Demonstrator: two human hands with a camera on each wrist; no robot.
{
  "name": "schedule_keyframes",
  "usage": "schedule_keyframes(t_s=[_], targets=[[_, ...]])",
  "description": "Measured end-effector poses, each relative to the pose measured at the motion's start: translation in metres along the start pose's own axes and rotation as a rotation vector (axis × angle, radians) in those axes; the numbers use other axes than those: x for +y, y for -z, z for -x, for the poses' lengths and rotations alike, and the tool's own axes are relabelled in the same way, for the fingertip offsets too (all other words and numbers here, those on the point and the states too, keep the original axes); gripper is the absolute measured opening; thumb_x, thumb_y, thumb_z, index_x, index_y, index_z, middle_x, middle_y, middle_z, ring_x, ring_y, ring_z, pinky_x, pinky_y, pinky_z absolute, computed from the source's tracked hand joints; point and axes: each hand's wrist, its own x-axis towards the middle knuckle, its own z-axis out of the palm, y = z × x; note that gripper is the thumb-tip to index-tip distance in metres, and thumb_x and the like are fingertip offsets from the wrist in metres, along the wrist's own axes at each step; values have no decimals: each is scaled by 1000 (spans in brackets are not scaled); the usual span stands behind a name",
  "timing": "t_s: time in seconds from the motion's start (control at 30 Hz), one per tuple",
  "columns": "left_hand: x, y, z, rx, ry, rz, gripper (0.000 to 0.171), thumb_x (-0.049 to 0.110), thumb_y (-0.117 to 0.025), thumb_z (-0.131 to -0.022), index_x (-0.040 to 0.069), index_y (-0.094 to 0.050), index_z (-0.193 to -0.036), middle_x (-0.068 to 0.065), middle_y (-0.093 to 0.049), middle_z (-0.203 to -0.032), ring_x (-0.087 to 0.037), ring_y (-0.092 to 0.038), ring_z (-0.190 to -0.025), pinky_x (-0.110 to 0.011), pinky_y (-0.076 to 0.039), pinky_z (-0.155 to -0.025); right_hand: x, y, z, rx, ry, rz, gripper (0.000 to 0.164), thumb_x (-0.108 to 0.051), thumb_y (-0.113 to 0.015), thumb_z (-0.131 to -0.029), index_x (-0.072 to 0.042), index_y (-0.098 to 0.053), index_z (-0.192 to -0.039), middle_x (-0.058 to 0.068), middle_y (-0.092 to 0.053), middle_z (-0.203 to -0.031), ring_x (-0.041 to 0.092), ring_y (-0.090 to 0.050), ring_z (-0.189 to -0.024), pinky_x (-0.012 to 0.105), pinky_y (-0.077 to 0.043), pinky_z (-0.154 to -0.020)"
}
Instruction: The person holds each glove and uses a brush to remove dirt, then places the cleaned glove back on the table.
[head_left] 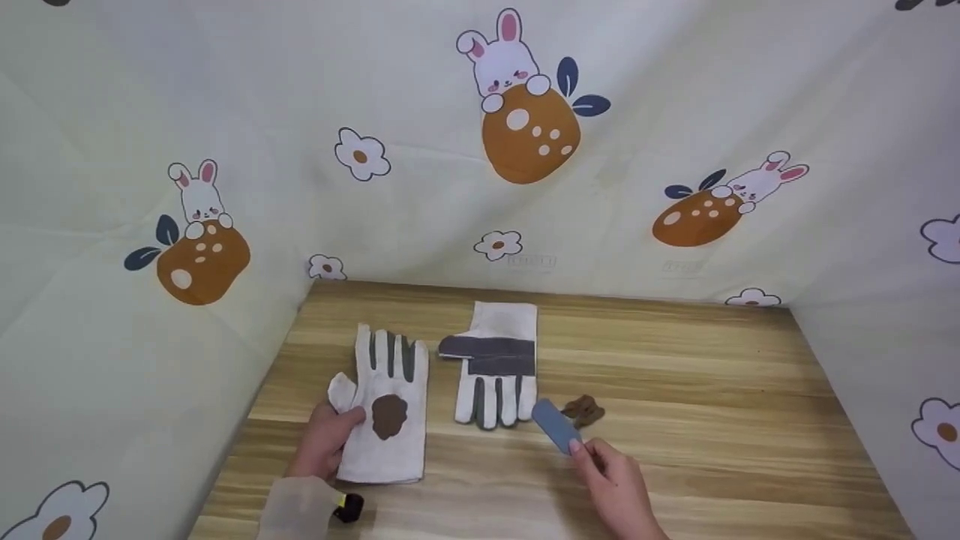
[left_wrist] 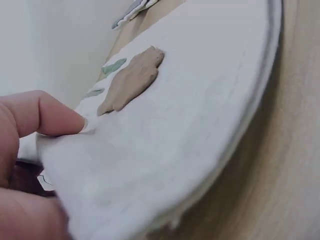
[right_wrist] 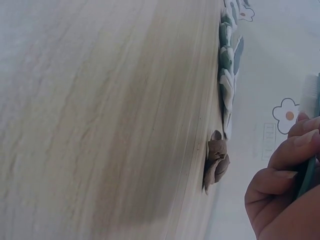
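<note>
My left hand (head_left: 326,439) pinches the left edge of a white work glove (head_left: 382,457), thumb on top, near the glove's thumb. A flat brown clay-like patch (head_left: 389,417) sticks to that glove. In the left wrist view the cloth (left_wrist: 165,145) is lifted and creased at the fingertips. My right hand (head_left: 615,480) grips a blue-grey brush (head_left: 555,426) by one end, off the table; its white bristles (right_wrist: 309,95) show in the right wrist view. Just behind the brush lies a crumpled brown lump (head_left: 584,411). A second glove (head_left: 501,356), with dark grey panels, lies fingers toward me.
The wood-grain table (head_left: 697,420) meets a pale printed cloth (head_left: 420,217) at its back and sides. A small black-and-yellow object (head_left: 349,508) is beside my left sleeve (head_left: 296,510).
</note>
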Motion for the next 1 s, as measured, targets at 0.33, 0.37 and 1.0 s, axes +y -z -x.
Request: schedule_keyframes(t_s=[0.33,0.37,1.0], targets=[[-3,-4,4,-80,-40,101,39,-3,-45,-83,-10,-34,-119,-25,-54,-103,-31,-59,-88,-42,-53,-72,-2,-5,1,-5,49,14,53,-57,-47,-86,-6,-60,-81,-2,-49,-63,13,-45,-57,24,-37,-46],[-4,-4,4,-76,-41,96,40,-4,-45,-82,-10,-33,-120,-26,-53,-105,-31,-59,-89,-42,-53,-73,-2,-5,1,-6,48,15,53,-57,-47,-86,-6,-60,-81,-1,-49,-64,13,-45,-57,24,-37,-47],[-13,-2,8,-202,-49,141,52,-10,-47,-80,-7,-29,-128,-27,-47,-119,-34,-53,-103,-44,-48,-85,-4,-6,4,-13,40,4,52,-57,-47,-85,-7,-61,-83,-1,-50,-64,14,-46,-57,24,-39,-46]])
